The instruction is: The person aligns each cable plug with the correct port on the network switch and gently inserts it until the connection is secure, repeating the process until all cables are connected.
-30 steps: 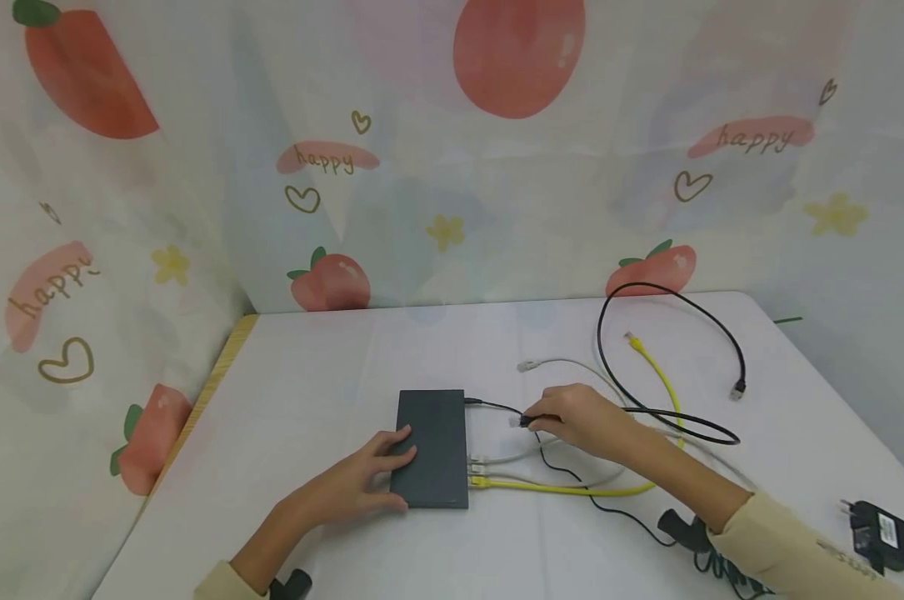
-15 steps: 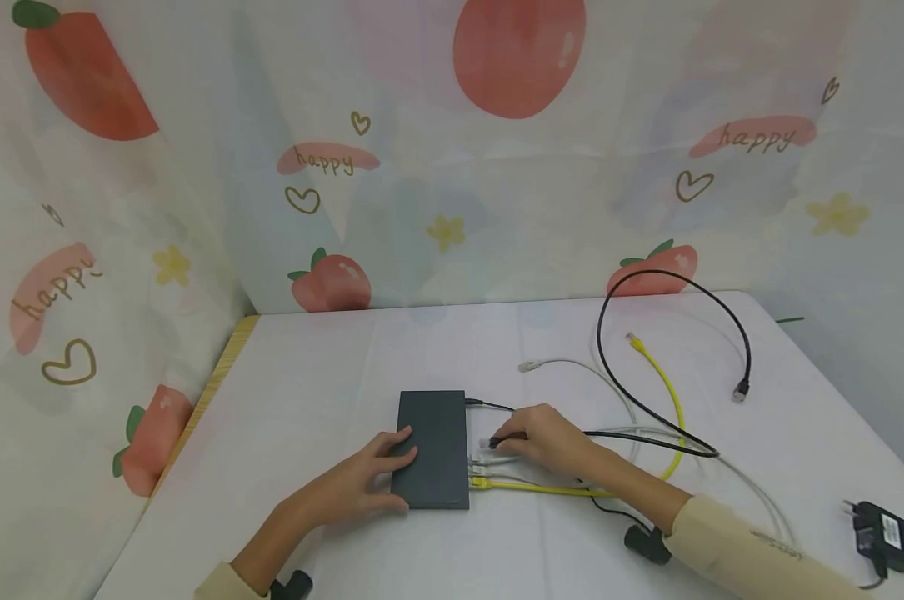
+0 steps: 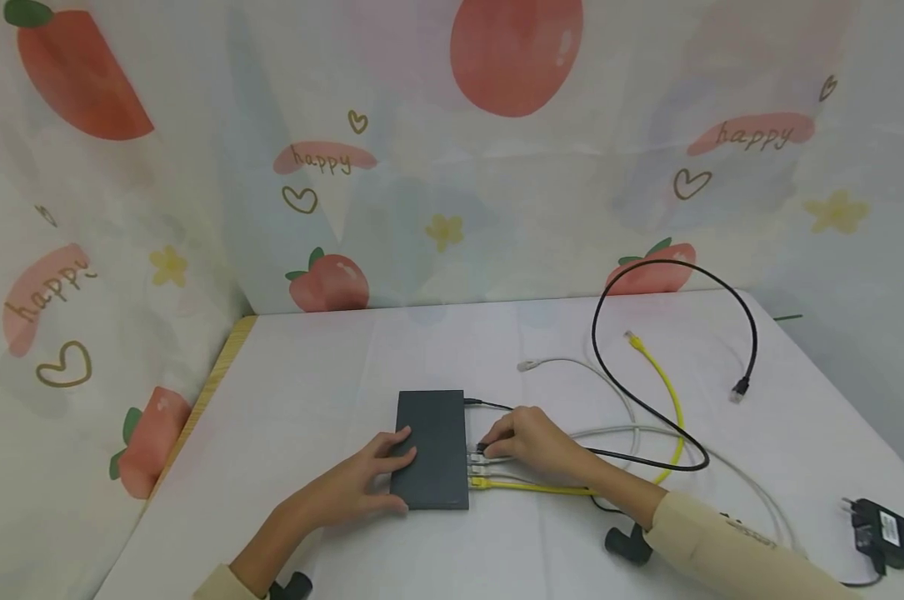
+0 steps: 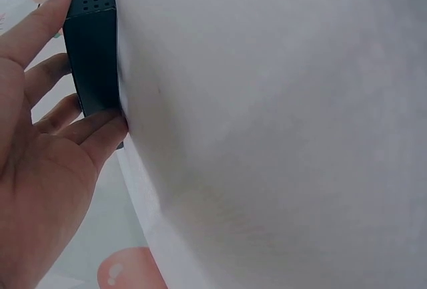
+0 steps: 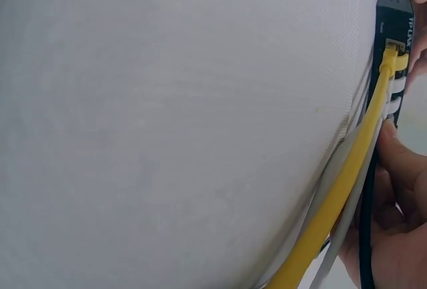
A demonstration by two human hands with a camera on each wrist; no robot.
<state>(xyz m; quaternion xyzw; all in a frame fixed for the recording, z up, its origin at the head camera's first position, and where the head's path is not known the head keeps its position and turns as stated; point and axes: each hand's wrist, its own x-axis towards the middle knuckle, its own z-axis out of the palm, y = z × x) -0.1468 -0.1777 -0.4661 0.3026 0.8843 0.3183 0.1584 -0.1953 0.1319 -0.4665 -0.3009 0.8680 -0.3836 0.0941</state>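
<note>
A dark flat network switch (image 3: 432, 454) lies on the white table, its brand lettering "TP-LINK" showing in the right wrist view. My left hand (image 3: 369, 479) holds it by its left side, fingers and thumb against its edges. At its right side my right hand (image 3: 536, 440) pinches the black plug (image 3: 482, 448) of a black Ethernet cable (image 3: 744, 312), right at the row of ports and behind two plugged-in grey cables. A yellow Ethernet cable (image 5: 340, 182) sits in the port nearest me. The plug's tip is hidden by my fingers in the right wrist view.
A thin black power cord (image 3: 491, 404) enters the switch's far right corner. Loose ends of the grey cable (image 3: 530, 365), yellow cable and black cable lie toward the back right. A black power adapter (image 3: 882, 533) rests at the right; a patterned curtain (image 3: 511, 183) hangs behind.
My right hand has moved left and toward me with the black plug, from out in front of the switch to its ports. The black cable's loop shifted along; my left hand stayed put.
</note>
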